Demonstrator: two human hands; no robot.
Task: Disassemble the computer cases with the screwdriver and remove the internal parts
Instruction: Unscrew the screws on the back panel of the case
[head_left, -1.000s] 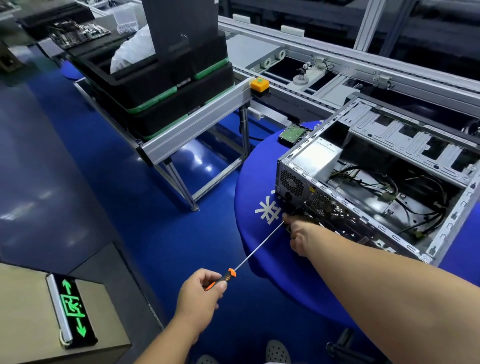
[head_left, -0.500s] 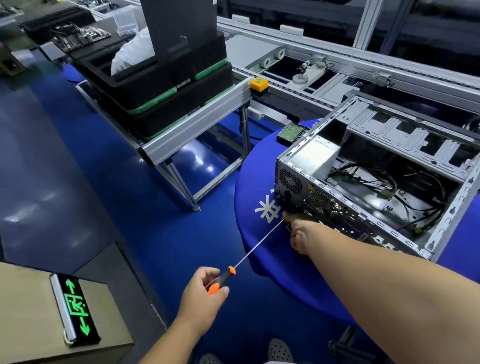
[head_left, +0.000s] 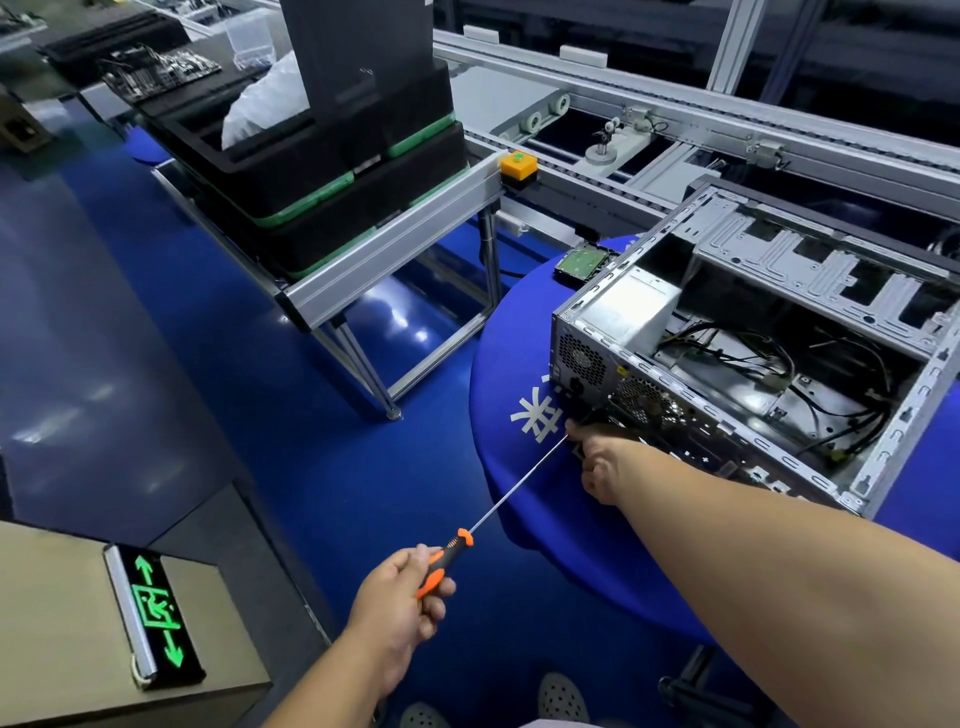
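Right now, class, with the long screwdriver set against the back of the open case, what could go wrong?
1. The orange-and-black-handled screwdriver is held far back by the left hand; its long thin shaft may slip off the screw.
2. The right hand sits at the tip and could be jabbed.
3. The open grey metal computer case stands near the blue table's edge.

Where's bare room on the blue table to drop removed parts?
Free: the blue table strip left of the computer case, between the white logo and the hard drive. Crowded: the case's rear corner, where the right hand steadies the screwdriver held by the left hand.
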